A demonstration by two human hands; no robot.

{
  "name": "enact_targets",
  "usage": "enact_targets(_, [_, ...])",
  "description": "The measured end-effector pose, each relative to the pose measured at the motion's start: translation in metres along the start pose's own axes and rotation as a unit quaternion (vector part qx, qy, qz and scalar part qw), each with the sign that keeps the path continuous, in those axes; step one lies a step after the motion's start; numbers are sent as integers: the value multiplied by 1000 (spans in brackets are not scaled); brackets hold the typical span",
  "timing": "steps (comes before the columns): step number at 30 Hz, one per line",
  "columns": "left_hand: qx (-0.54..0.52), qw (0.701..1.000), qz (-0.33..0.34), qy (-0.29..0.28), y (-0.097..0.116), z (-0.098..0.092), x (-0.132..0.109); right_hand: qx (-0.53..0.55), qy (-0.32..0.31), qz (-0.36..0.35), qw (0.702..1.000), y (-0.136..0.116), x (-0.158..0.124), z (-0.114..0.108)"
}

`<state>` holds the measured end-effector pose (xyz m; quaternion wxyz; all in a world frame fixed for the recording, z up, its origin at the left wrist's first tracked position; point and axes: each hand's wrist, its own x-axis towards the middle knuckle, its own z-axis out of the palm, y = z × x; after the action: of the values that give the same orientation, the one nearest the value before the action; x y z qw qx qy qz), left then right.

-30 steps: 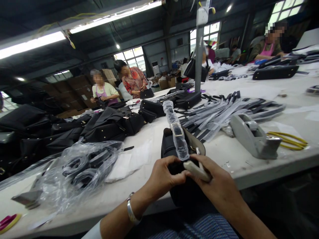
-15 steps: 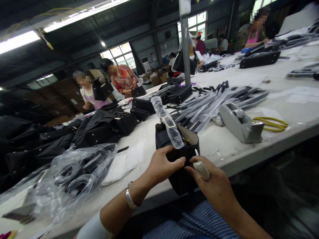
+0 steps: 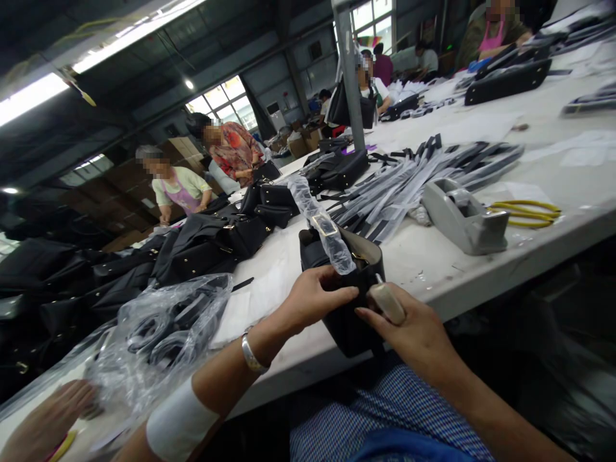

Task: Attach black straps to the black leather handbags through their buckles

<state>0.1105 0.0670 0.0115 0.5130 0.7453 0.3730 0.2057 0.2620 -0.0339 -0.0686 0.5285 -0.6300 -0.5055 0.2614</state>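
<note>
A black handbag (image 3: pixel 353 330) stands at the table's front edge, its open top tilted towards me. My left hand (image 3: pixel 312 296) is closed on its near rim, thumb outside and fingers hidden inside. Above that hand, a plastic-wrapped strap (image 3: pixel 308 200) with a gold buckle (image 3: pixel 325 224) rises from the bag. My right hand (image 3: pixel 416 330) is wrapped round a pale-handled tool (image 3: pixel 389 304) with a thin metal shaft, perhaps an awl or screwdriver. Its shaft is by the bag's right rim; the tip is too small to make out.
A grey tape dispenser (image 3: pixel 464 218) and yellow-handled scissors or pliers (image 3: pixel 527 212) lie right. Wrapped straps (image 3: pixel 399 186) lie behind the bag. Black bags (image 3: pixel 206 247) and a clear plastic bag (image 3: pixel 192 340) fill the left. Another person's hand (image 3: pixel 51 417) touches the lower-left table. A post (image 3: pixel 350 83) stands behind.
The view has shifted slightly. Another person's hand has come in at lower left. My right hand is a little further from my left thumb, still holding the tool.
</note>
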Motion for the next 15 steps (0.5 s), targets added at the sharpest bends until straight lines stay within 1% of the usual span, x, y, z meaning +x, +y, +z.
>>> enact_targets(3, [-26, 1000, -11, -13, 0, -3, -1, 106, -1, 35, 994, 4, 4, -1])
enact_targets(5, [-25, 999, -22, -12, 0, -5, -1, 140, 7, 47, 989, 4, 5, 0])
enact_targets(11, [82, 996, -31, 17, 2, -8, -3, 156, 0, 43, 987, 1, 3, 2])
enact_targets(13, [97, 995, -33, 19, 3, -7, -3, 147, 3, 42, 988, 1, 3, 3])
enact_targets(15, [89, 995, -31, 16, 5, -7, -3, 141, 11, 40, 989, 1, 2, 5])
